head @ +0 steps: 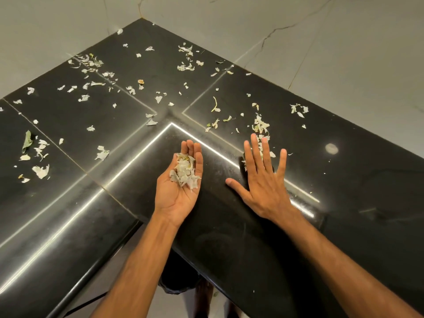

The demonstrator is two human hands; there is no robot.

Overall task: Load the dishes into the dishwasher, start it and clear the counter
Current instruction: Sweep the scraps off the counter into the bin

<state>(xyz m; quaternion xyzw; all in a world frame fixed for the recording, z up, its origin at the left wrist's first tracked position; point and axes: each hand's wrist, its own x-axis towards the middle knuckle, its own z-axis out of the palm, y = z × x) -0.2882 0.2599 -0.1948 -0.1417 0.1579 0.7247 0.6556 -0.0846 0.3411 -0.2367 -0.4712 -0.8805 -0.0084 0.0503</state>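
Note:
A black L-shaped stone counter [229, 226] fills the view, strewn with pale vegetable scraps. My left hand [179, 187] is cupped palm up at the counter's inner corner and holds a heap of white scraps [184, 172]. My right hand [263, 177] lies palm down with fingers spread flat on the counter. Its fingertips touch a pile of scraps [261, 127] just beyond them. No dishes or dishwasher are in view.
More scraps lie scattered across the far corner [185, 65] and the left wing [41, 171], including a green leaf [27, 140]. Grey marbled walls [344, 42] border the counter at the back. Below the inner edge a foot on the floor [203, 292] shows.

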